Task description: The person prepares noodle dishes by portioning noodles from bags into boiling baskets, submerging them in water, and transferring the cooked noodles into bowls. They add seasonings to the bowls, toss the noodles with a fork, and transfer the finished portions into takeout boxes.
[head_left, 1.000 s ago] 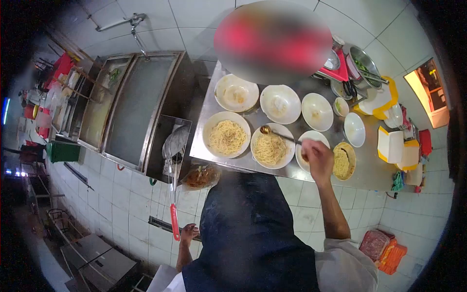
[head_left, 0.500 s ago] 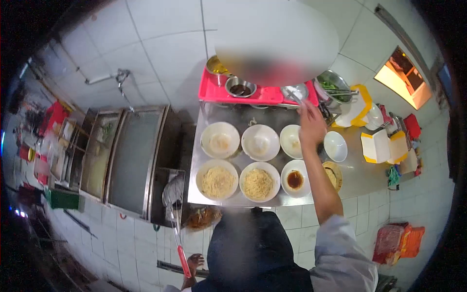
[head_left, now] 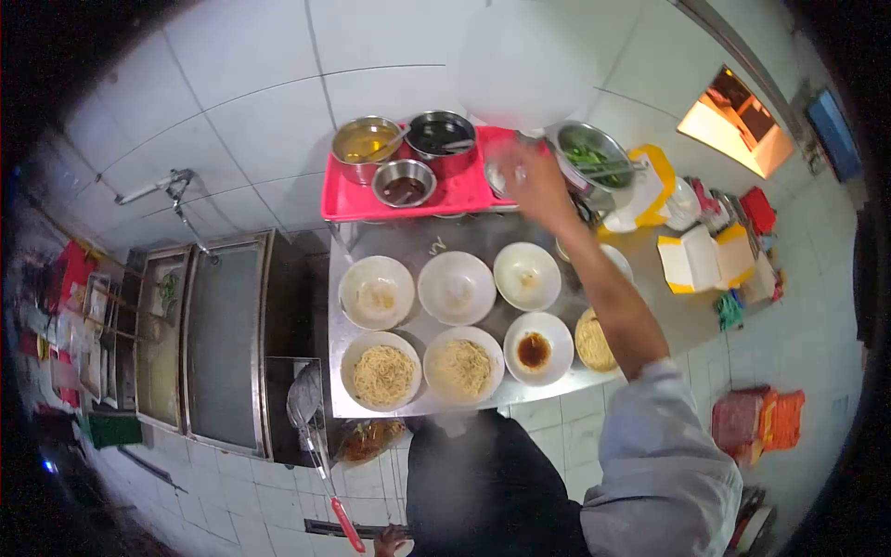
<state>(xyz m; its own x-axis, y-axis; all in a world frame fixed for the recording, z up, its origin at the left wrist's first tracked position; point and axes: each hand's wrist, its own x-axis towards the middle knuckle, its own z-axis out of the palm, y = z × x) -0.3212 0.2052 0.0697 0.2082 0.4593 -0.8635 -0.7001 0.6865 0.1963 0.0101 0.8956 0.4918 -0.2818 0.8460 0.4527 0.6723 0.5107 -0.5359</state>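
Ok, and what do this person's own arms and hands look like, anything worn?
No gloves on either hand. The right hand has a bare forearm, with a loose pale grey sleeve ending about the elbow. The left hand barely shows at the bottom edge, its sleeve out of view. A dark apron covers the front.

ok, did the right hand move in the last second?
Yes. The right hand went from over the front-row sauce bowl, away from the person, to the pink tray behind the bowls.

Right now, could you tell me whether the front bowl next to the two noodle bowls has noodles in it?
No noodles: the bowl holds only a dark puddle of sauce at its bottom.
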